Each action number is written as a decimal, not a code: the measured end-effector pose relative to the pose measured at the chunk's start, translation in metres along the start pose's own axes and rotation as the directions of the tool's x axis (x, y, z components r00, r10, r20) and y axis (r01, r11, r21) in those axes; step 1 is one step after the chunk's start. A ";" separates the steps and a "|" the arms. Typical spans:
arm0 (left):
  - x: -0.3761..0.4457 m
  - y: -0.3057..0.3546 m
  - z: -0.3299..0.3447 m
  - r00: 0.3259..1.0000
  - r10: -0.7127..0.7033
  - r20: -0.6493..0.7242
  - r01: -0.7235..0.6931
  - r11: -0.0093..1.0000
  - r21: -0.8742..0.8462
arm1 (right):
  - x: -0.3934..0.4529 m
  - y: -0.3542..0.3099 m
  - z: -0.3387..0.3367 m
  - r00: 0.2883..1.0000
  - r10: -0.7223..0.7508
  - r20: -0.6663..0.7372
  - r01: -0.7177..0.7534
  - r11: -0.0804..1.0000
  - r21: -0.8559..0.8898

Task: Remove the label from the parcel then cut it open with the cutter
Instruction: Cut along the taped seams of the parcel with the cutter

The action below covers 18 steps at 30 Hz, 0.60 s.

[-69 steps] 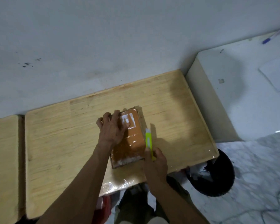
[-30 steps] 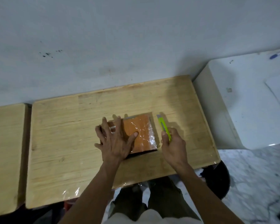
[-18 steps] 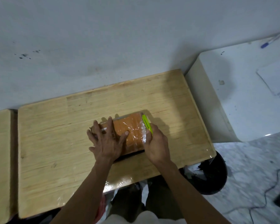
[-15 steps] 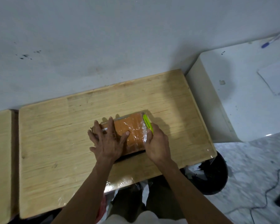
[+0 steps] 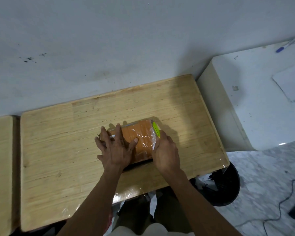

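A brown parcel (image 5: pixel 142 138) wrapped in glossy clear tape lies flat in the middle of the wooden table (image 5: pixel 58 147). My left hand (image 5: pixel 115 147) lies spread on the parcel's left half, fingers straight, thumb pressing its top. My right hand (image 5: pixel 166 150) grips a yellow-green cutter (image 5: pixel 156 129) held along the parcel's right edge, its tip pointing away from me at the far right corner. The blade itself is too small to make out. No label shows on the visible top face.
A second wooden table (image 5: pixel 0 167) adjoins at the left. A white cabinet (image 5: pixel 255 106) stands to the right with a blue pen (image 5: pixel 283 47) and paper (image 5: pixel 291 84) on it. A black waste bin (image 5: pixel 223 186) sits below the table's right corner. A cable (image 5: pixel 279 206) runs over the floor.
Since 2.3 s ago the parcel was turned so its long side runs left to right. My right hand brought the cutter from beside the parcel against its right edge. My left hand flattened on top.
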<state>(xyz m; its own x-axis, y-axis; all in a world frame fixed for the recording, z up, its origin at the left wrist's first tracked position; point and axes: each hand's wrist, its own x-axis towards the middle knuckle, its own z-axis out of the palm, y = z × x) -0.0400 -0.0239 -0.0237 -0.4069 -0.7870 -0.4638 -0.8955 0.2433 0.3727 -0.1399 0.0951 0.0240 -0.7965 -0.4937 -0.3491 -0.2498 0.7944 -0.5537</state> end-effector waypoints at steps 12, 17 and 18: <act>0.000 0.001 -0.001 1.000 -0.005 0.016 0.005 1.000 0.016 | -0.024 0.007 -0.002 0.998 0.015 0.057 -0.010 0.996 -0.089; 0.000 0.002 -0.001 1.000 -0.004 0.027 0.003 1.000 0.018 | -0.037 0.012 -0.002 0.997 0.010 0.077 0.000 0.991 -0.130; 0.000 0.002 -0.002 1.000 -0.004 0.028 0.004 1.000 0.019 | -0.040 0.013 -0.002 0.997 0.011 0.079 -0.001 0.992 -0.130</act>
<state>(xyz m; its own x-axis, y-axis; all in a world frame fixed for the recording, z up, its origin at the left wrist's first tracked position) -0.0415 -0.0242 -0.0217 -0.4079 -0.7718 -0.4878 -0.9003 0.2510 0.3556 -0.1128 0.1259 0.0324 -0.7530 -0.5113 -0.4142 -0.3185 0.8340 -0.4507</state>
